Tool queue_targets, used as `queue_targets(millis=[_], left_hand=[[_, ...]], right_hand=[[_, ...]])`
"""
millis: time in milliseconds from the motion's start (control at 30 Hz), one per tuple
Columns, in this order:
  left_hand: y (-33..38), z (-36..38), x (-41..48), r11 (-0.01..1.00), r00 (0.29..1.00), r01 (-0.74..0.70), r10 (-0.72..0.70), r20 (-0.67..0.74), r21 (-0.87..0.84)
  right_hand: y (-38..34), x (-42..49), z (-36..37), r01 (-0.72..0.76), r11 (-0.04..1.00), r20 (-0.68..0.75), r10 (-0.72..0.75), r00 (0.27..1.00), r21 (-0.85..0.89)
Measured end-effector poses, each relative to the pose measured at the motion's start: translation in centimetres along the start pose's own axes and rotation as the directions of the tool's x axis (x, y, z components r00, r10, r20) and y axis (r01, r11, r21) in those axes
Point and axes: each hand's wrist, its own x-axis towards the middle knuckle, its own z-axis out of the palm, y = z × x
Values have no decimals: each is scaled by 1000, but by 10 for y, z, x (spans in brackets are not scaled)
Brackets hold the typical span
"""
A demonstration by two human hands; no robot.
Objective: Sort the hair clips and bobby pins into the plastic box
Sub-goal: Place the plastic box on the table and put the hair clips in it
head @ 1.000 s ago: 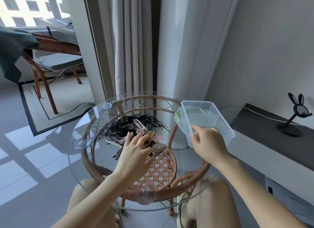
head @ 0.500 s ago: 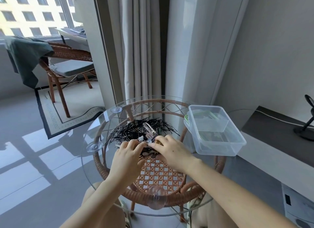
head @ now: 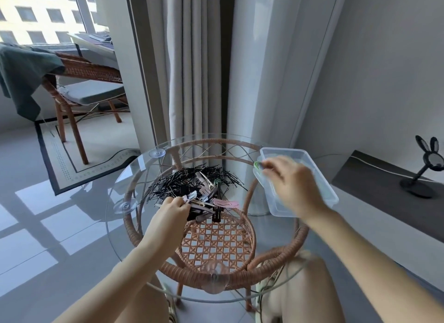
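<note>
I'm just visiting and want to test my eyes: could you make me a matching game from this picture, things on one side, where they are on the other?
Things:
1. bobby pins
2. box
3. left hand
4. right hand

Places:
A. over the box
B. black heap at the table's middle
C. at the table's right edge
D. among the clips

Pairs: 1-B, 2-C, 3-D, 4-A
</note>
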Motion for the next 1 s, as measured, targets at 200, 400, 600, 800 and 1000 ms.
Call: queue_targets(millis=[200,400,600,800,1000], left_hand=[[-1,-13,5,999,999,-30,30,45,10],[3,-38,8,992,999,29,-27,20,-124],[4,-70,11,913,987,148,-158,4,-380],[-4,-88,9,679,937,316,-331,108,-662],[-4,-96,13,403,879,402,-420,224,-822]], right_hand=[[54,12,-29,-403,861,267,486,832,-310],[5,-4,4,-200,969,194,226,955,-143],[-33,-23,88,-92,966,597,223,770,-243],[-37,-26,108,-14,980,515,118,849,-201],[-30,-37,102,-2,996,385,35,922,-86]])
